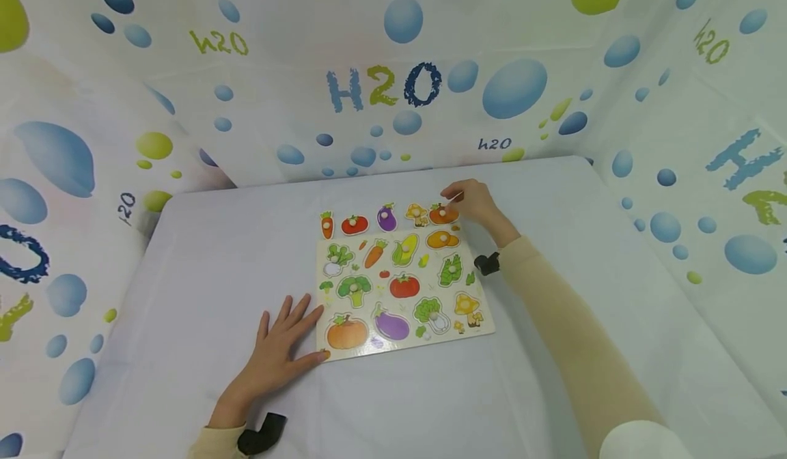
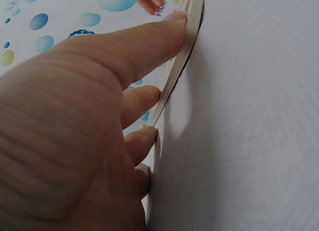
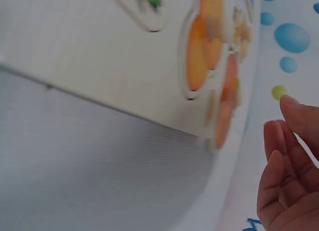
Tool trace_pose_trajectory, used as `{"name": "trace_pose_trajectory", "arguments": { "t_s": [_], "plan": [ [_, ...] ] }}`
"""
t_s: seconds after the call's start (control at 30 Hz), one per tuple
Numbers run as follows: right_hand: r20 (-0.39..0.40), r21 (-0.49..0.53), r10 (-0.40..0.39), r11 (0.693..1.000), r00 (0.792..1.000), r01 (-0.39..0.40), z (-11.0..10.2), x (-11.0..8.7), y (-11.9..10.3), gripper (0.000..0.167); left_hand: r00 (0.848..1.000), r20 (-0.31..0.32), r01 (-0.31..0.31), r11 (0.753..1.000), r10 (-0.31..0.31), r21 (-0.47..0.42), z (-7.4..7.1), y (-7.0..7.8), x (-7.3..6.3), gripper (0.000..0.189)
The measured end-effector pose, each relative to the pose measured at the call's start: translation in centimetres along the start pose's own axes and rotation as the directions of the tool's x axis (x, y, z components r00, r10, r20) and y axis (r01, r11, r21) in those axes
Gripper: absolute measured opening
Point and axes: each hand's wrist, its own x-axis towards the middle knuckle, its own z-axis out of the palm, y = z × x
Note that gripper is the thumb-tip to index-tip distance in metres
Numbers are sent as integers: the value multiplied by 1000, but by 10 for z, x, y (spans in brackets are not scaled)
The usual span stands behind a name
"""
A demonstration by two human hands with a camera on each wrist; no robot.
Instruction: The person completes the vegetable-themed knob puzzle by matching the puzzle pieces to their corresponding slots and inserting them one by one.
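A wooden vegetable puzzle board [image 1: 369, 309] lies on the white cloth. My left hand [image 1: 279, 350] rests beside it with spread fingers, the thumb and fingertips at the board's left edge. Along the far edge lies a row of knobbed pieces: a carrot [image 1: 327, 225], a tomato [image 1: 354, 225], an eggplant [image 1: 387, 218], a mushroom [image 1: 416, 214] and a pumpkin [image 1: 443, 214]. My right hand [image 1: 475, 204] hovers just beyond the pumpkin piece. In the right wrist view its fingers [image 3: 275, 136] are loosely bent, thumb apart, nothing between them.
Within the board sit knobbed pieces such as broccoli [image 1: 354, 291], corn [image 1: 405, 248] and lettuce [image 1: 432, 314]. A white-clothed table [image 1: 203, 268] carries everything. Curtains [image 1: 277, 104] printed with blue and green drops rise at the back and sides. Black wrist devices [image 1: 263, 434] sit on both wrists.
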Motion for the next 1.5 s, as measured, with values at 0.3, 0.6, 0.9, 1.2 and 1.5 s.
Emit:
{"name": "trace_pose_trajectory", "arguments": {
  "t_s": [0.3, 0.6, 0.9, 1.2, 1.5],
  "plan": [
    [75, 49, 71, 996, 995, -74, 13, 3, 18, 30, 1000, -1, -9, 1000, 9, -3, 3, -1, -1, 78],
    [53, 76, 58, 995, 997, -62, 21, 5, 25, 26, 1000, -6, -10, 1000, 10, 6, 3, -1, 0, 78],
    [37, 66, 51, 996, 998, -54, 25, 8, 26, 23, 1000, -12, -9, 1000, 10, 8, 2, -2, -1, 78],
    [26, 65, 66, 996, 997, -67, 27, 11, 26, 18, 1000, -6, 2, 1000, -2, 7, 2, -2, -1, 78],
    [13, 42, 46, 998, 999, -47, 27, 13, 26, 18, 1000, -10, 4, 1000, -4, 2, 1, -1, -1, 78]
  ]
}}
